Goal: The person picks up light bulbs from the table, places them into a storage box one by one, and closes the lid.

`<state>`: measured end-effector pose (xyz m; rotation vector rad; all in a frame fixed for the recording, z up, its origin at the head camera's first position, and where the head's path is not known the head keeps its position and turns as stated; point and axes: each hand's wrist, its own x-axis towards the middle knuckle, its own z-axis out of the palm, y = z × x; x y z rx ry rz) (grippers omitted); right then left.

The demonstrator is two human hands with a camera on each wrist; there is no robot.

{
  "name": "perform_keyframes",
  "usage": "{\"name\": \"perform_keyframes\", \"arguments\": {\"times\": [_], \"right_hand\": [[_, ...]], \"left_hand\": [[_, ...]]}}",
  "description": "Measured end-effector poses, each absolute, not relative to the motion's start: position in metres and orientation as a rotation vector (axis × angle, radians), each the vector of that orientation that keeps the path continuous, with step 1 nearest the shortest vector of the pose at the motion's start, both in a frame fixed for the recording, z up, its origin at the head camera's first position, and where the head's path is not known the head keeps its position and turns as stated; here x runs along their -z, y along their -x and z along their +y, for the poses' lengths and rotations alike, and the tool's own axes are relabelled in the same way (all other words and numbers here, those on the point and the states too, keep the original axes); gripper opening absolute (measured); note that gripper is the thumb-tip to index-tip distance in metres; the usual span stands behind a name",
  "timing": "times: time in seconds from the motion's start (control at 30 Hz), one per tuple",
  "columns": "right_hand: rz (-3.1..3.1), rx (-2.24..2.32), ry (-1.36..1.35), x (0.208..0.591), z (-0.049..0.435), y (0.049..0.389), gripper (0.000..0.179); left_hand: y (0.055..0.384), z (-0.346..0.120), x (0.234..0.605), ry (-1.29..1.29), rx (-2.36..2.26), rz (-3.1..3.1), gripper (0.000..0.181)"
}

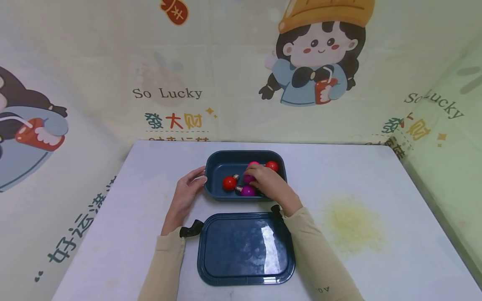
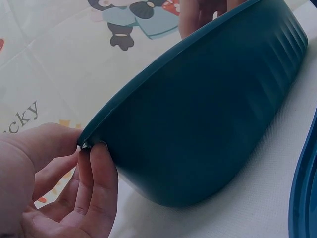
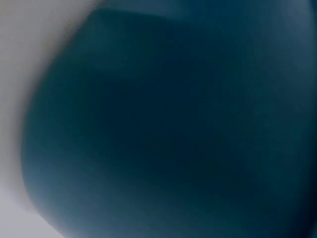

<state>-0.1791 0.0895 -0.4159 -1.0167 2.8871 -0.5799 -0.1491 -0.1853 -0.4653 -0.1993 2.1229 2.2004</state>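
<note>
A dark blue rectangular box (image 1: 226,155) stands on the table with small coloured light bulbs inside. My left hand (image 1: 189,184) pinches its left rim; in the left wrist view, thumb and fingertips meet at the box's edge (image 2: 111,106). My right hand (image 1: 269,181) reaches into the box's right part, thumb and fingers around a purple bulb (image 1: 249,179). A red bulb (image 1: 229,183) with a metal screw base lies left of it, another purple bulb (image 1: 248,191) in front. Behind are a pink bulb (image 1: 254,164) and a red bulb (image 1: 272,166). The blurred box wall (image 3: 163,124) fills the right wrist view.
A matching dark blue lid (image 1: 241,251) lies flat in front of the box, between the forearms. The white table (image 1: 376,179) bears a yellowish stain (image 1: 352,225) to the right. Printed cloth (image 1: 233,83) hangs behind and at both sides.
</note>
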Motion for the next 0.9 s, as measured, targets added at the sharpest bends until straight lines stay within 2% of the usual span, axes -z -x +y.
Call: {"name": "perform_keyframes", "arguments": {"times": [0.9], "right_hand": [[2.951,0.561,1.076,0.416,0.097,0.176,0.036]], "left_hand": [[0.149,-0.182,0.465,0.19,-2.185,2.15,0.045]]}}
